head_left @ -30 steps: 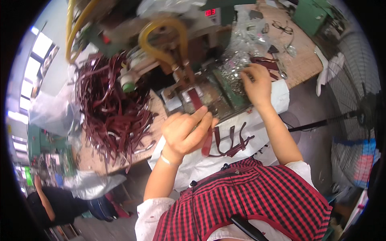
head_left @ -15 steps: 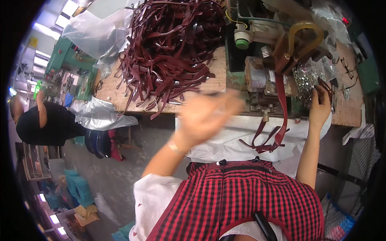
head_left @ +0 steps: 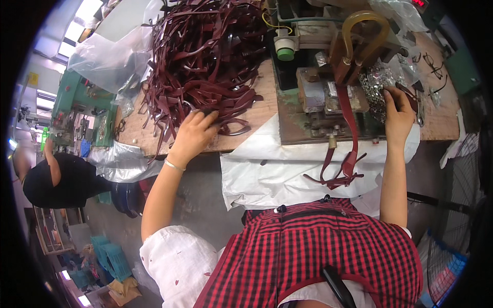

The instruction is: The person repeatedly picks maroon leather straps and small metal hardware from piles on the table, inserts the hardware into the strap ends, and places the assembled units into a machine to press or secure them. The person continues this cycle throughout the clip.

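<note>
A large heap of dark red straps (head_left: 205, 61) lies on the wooden table, left of the machine. My left hand (head_left: 194, 136) is at the heap's near edge, its slightly blurred fingers apart over the straps. To the right, my right hand (head_left: 399, 120) is at a pile of small shiny metal pieces (head_left: 374, 95). Its thumb and fingers are drawn together, and whatever they hold is too small to make out. Between the hands, a dark red strap (head_left: 349, 120) hangs from the machine (head_left: 341, 97) over the table edge, with narrow straps at its lower end.
A green-tipped button (head_left: 285, 53) and a looped yellowish tube (head_left: 364, 18) are on the machine. White sheeting (head_left: 257, 174) drapes below the table edge. Black-handled scissors (head_left: 432, 64) lie at the far right. Another person in black (head_left: 59, 179) is at the left beside a green machine (head_left: 77, 97).
My left hand has swept left from beside the machine to the strap heap. My right hand stays by the metal pieces, its fingers drawn closer together.
</note>
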{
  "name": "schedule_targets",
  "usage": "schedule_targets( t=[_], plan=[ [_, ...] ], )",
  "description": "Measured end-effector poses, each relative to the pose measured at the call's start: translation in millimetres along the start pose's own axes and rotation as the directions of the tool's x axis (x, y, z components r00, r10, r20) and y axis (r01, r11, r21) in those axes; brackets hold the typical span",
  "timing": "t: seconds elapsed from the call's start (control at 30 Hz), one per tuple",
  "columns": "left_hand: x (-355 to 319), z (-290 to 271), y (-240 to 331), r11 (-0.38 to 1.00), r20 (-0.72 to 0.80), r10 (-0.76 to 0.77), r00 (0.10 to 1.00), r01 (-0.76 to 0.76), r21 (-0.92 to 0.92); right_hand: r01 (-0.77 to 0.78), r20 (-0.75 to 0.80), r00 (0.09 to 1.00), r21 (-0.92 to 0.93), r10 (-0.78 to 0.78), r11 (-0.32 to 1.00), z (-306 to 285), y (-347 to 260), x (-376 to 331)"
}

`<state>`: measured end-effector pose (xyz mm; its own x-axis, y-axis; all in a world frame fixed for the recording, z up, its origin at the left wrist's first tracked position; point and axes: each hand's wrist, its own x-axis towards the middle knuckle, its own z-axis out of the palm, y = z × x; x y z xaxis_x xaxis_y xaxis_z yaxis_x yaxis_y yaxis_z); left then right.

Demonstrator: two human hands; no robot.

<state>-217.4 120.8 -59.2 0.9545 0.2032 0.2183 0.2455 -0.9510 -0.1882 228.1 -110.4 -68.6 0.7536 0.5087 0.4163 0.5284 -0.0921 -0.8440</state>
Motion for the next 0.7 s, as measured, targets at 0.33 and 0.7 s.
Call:
schedule_targets(
  t=[0.33,0.7],
  plan=[
    [-36.0,-6.2,-7.7,0.996,0.09,0.056,0.994,-0.062,0.065,-0.093,0.01,0.996,0.072,0.093,0.993,-46.0,-10.3,-33.2],
    [56.1,9.0,82.0,0.6,-0.27,-0.68,0.682,0.307,-0.739,-0.113,0.181,0.983,0.482,0.028,0.869,42.4,-95.5,-22.0]
  ],
)
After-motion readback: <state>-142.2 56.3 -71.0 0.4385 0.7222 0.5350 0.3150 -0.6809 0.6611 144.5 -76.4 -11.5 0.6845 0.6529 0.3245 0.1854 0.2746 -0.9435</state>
